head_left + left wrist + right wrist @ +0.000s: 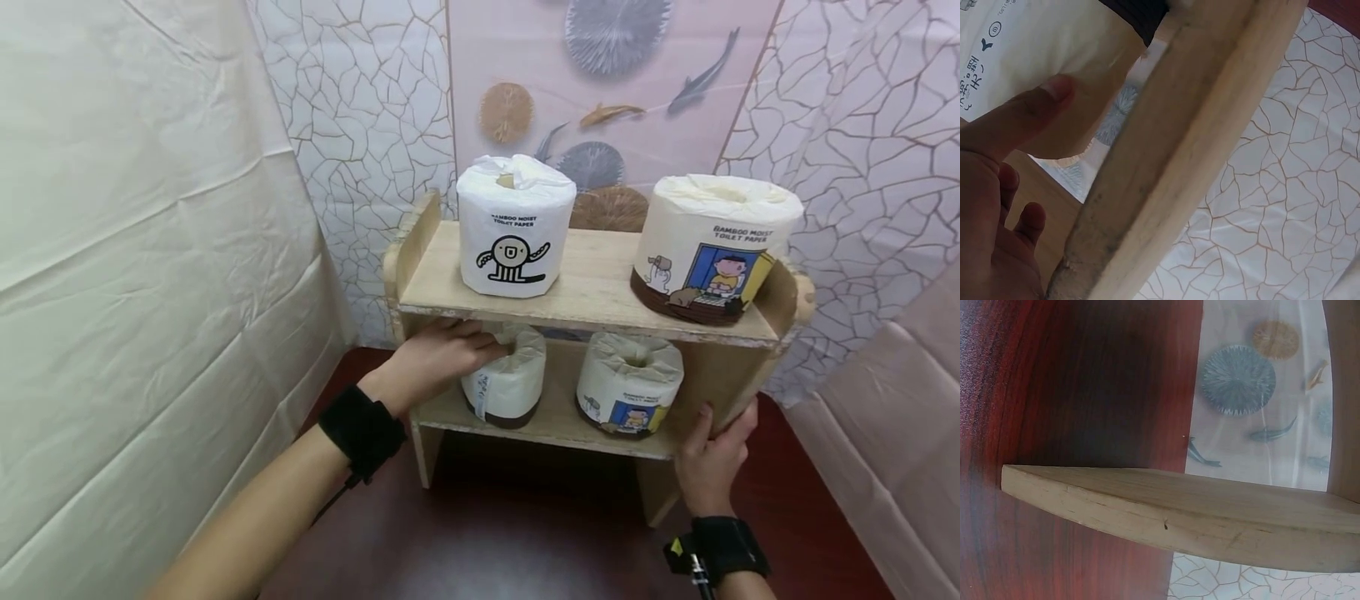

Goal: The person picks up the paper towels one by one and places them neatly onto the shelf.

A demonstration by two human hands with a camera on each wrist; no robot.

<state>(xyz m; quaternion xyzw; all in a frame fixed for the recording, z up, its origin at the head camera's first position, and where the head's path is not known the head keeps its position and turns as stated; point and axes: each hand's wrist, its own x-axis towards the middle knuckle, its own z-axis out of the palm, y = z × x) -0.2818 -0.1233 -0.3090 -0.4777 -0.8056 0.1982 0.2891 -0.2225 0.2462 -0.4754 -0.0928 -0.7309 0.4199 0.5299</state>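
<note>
My left hand reaches under the top board to a wrapped toilet paper roll at the left of the lower shelf. In the left wrist view its thumb lies against the roll's paper side, while in the head view the other fingers curl over the roll's top near the core hole. My right hand grips the right side panel of the wooden shelf, thumb inside and fingers outside. The right wrist view shows the panel but no hand.
Beside the held roll stands another wrapped roll. The top board carries a white roll on the left and a larger brown-based roll on the right. The shelf stands on a dark red table, between cloth walls.
</note>
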